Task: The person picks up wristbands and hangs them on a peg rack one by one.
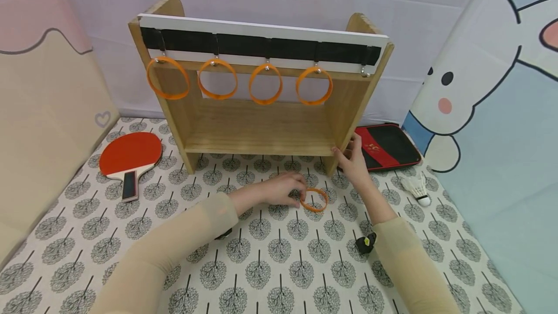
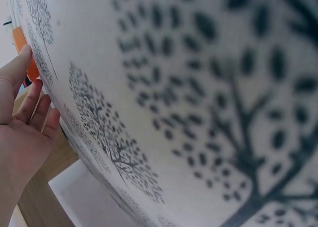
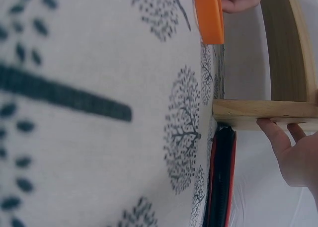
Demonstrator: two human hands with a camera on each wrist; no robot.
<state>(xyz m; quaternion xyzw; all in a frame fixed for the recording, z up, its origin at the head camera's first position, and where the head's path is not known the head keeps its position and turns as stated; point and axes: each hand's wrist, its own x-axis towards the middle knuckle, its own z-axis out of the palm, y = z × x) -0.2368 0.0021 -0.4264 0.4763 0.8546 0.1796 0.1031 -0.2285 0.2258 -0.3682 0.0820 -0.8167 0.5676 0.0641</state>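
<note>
On the patterned cloth lies an orange ring [image 1: 315, 200], with my left hand [image 1: 283, 189] at its left edge. In the left wrist view, the thumb and fingertips of that hand [image 2: 27, 132] pinch the ring's band [image 2: 20, 40]. My right hand [image 1: 352, 159] grips the lower right side panel of a wooden shelf [image 1: 261, 127]. Its fingers press the panel's outer face [image 3: 248, 109] in the right wrist view, with the thumb round the other side. Several orange rings [image 1: 221, 96] hang from hooks along the shelf's top bar; the rightmost hook [image 1: 365, 72] holds no ring.
A red table tennis paddle [image 1: 131, 154] lies at the left of the cloth. To the right, a black and red case [image 1: 394, 144] lies beside the shelf, and a shuttlecock [image 1: 417, 190] is in front of it. Printed fabric walls [image 1: 501, 183] stand around the table.
</note>
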